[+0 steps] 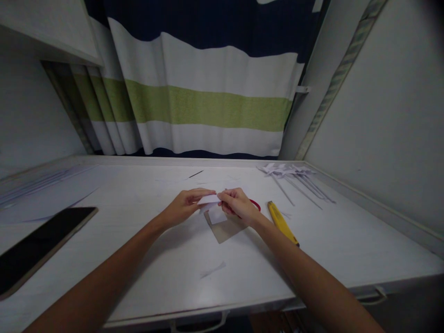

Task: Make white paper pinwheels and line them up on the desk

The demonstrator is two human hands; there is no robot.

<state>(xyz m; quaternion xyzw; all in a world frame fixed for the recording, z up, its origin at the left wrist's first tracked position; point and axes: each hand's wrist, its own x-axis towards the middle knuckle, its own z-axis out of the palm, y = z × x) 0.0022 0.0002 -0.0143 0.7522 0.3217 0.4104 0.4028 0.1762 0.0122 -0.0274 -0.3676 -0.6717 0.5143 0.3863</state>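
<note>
A small folded piece of white paper (208, 200) is held up between my two hands near the middle of the desk. My left hand (185, 206) pinches its left side, with the fingers along the top edge. The fingertips of my right hand (238, 204) grip its right corner. Red-handled scissors (255, 205) show partly behind my right hand, which hides the rest of them. Below the hands lies a greyish-brown card (225, 232) with a white paper piece (216, 214) on it.
A yellow cutter (282, 223) lies right of my right hand. White paper shapes on sticks (291, 172) are piled at the back right. A black phone (41, 240) and paper sheets (52, 189) lie at the left. Paper scraps (212, 269) sit near the front; a striped curtain (208, 106) hangs behind.
</note>
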